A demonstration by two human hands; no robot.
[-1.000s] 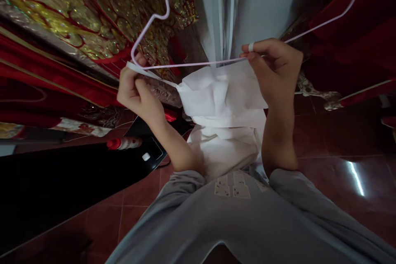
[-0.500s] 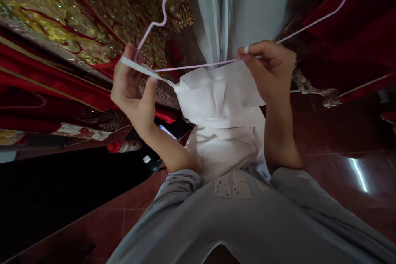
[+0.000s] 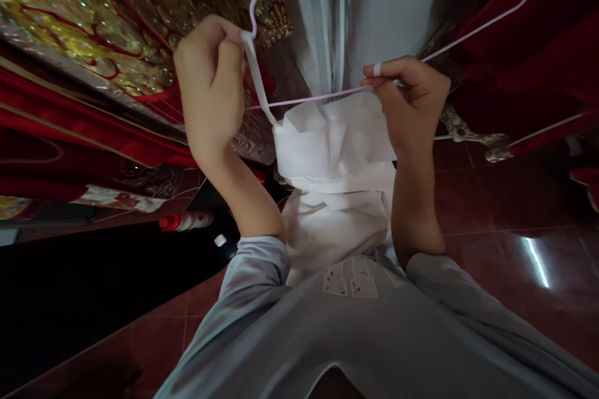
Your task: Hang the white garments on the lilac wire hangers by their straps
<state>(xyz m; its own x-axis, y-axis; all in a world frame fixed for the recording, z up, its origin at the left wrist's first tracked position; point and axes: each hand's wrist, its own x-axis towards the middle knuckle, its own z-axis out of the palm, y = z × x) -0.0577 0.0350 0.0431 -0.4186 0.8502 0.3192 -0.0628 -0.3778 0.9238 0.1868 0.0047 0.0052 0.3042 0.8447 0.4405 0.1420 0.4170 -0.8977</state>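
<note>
From my remote seat I am pinching the white strap (image 3: 259,78) with my left hand (image 3: 209,90), which is closing tightly around its upper end by the bend in the lilac hanger (image 3: 299,100); whether it is also gripping the wire, I cannot tell. My right hand (image 3: 414,100) is clasping the hanger's lower bar between thumb and forefinger, a white band (image 3: 377,68) circling one finger. The white garment (image 3: 327,143) is hanging just below that bar, its left corner joining the strap.

As I am judging it, good handling is calling for a level bar, a strap lying flat and untwisted, and light tension, so nothing is straining that corner.

To the left, a black table (image 3: 116,274) is carrying a red-capped bottle (image 3: 187,221) and a small white object (image 3: 220,240). Red and gold garments (image 3: 93,19) are hanging alongside, pale grey panels (image 3: 388,12) are standing ahead, and the reddish tiled floor (image 3: 486,199) is reflecting a bright streak.
</note>
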